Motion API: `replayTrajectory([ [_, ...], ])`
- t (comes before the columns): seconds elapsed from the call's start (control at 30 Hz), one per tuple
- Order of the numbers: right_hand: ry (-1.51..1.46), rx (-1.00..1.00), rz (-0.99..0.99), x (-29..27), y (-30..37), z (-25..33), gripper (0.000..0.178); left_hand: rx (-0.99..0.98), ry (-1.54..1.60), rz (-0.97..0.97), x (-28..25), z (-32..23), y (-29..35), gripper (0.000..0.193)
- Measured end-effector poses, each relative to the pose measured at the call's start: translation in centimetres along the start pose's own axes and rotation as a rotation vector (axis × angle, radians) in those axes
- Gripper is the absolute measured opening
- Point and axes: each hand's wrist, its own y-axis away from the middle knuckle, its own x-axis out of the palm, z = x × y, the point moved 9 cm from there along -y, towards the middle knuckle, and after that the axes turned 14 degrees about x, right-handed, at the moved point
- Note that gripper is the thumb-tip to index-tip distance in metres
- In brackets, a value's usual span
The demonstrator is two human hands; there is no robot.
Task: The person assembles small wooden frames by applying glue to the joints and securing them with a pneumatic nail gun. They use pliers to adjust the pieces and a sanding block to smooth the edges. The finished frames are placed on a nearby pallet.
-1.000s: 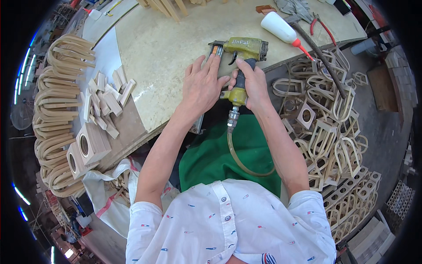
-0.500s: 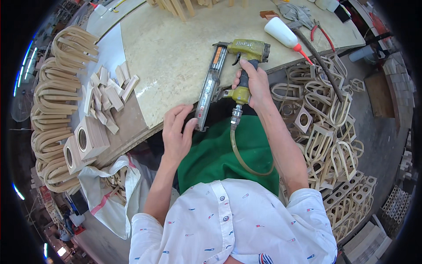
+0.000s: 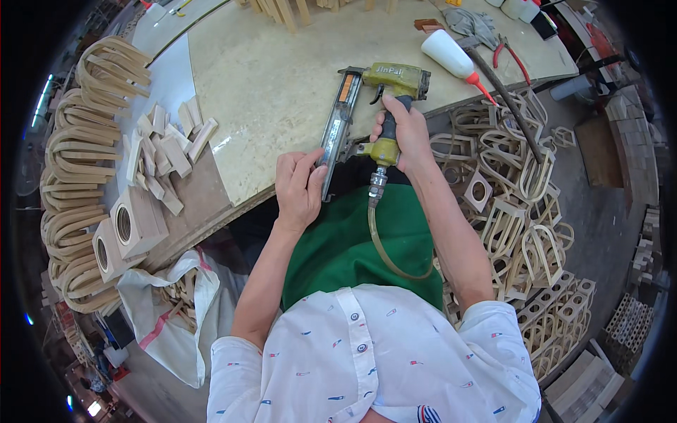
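Note:
A green air nail gun (image 3: 395, 73) is held over the near edge of the table, its long metal magazine (image 3: 340, 127) slanting down toward me. My right hand (image 3: 409, 134) is wrapped round its black grip, the index finger up near the trigger. With curled fingers and thumb, my left hand (image 3: 300, 189) grips the lower part of the magazine; the exact contact is partly hidden. A clear air hose (image 3: 376, 240) runs from the metal coupling under the grip and curves across a green cloth (image 3: 352, 247) on my lap.
Bent wooden loops (image 3: 81, 151), small wood blocks (image 3: 169, 151) and holed wooden blocks (image 3: 137, 222) lie at left. Below them hangs a white sack (image 3: 166, 338). At right are a glue bottle (image 3: 448, 53), a dark bar (image 3: 504, 88), red pliers (image 3: 518, 60) and heaped wooden frames (image 3: 518, 225).
My left hand has moved up and right along the magazine, its fingers now more curled against it. The magazine's lower end has slid up, so it looks shorter. My right hand keeps its hold.

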Motion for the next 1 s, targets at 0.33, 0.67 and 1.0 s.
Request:
replayTrajectory([
  [0.33, -0.012, 0.008, 0.015, 0.2, 0.0, -0.1, 0.023, 0.043, -0.118, 0.028, 1.2, 0.4, -2.6, 0.028],
  [0.67, -0.03, 0.09, 0.156, 2.3, 3.1, -0.2, 0.02, 0.196, 0.024, -0.095, 0.2, -1.2, -5.4, 0.028],
  [1.0, 0.232, 0.216, 0.233, 2.7, -7.6, 6.1, 0.026, -0.296, 0.037, -0.168, -6.7, -0.1, 3.0, 0.019],
])
